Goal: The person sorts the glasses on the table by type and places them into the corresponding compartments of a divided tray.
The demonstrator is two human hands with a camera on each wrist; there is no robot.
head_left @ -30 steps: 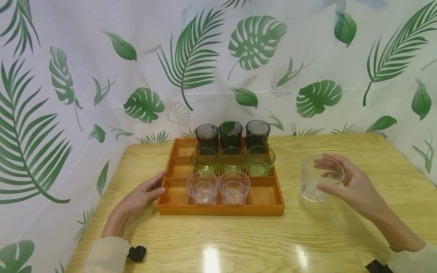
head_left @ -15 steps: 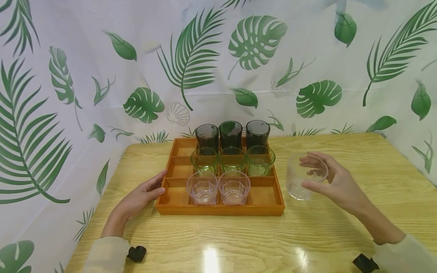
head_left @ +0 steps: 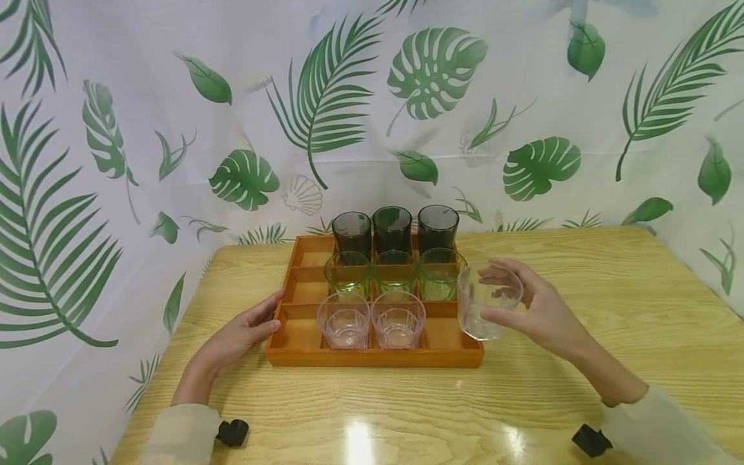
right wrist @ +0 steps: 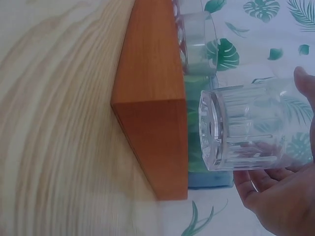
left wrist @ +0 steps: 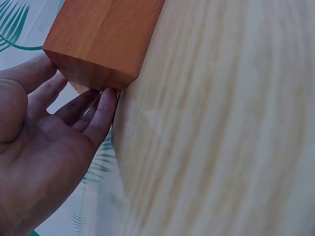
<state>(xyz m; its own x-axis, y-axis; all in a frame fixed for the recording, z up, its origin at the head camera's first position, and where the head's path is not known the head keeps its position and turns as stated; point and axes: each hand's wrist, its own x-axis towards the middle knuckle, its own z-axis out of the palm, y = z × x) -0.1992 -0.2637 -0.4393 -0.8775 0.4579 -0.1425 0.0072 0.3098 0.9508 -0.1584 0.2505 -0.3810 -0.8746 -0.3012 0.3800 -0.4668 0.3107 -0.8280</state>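
Note:
My right hand (head_left: 546, 316) holds a clear drinking glass (head_left: 479, 300) upright above the right edge of the orange-brown wooden compartment tray (head_left: 374, 359). In the right wrist view, the faceted base of that glass (right wrist: 241, 130) hangs apart from the tray corner (right wrist: 152, 137). At the tray's left wall, my left hand (head_left: 241, 332) grips the side; the left wrist view has its fingertips (left wrist: 104, 105) against the lower edge. Two clear glasses (head_left: 398, 323) stand in the front row. Behind them are three green glasses (head_left: 347, 276), then three dark grey glasses (head_left: 351, 234).
Bare compartments (head_left: 308, 284) run down the tray's left column, and one (head_left: 444, 330) lies at the front right. A light wood table (head_left: 610, 284) carries the tray. Behind hangs a white cloth (head_left: 349, 77) with green leaf prints.
My right hand has moved left with the clear glass, from over the table to the tray's right edge. The left hand and the tray have stayed in place.

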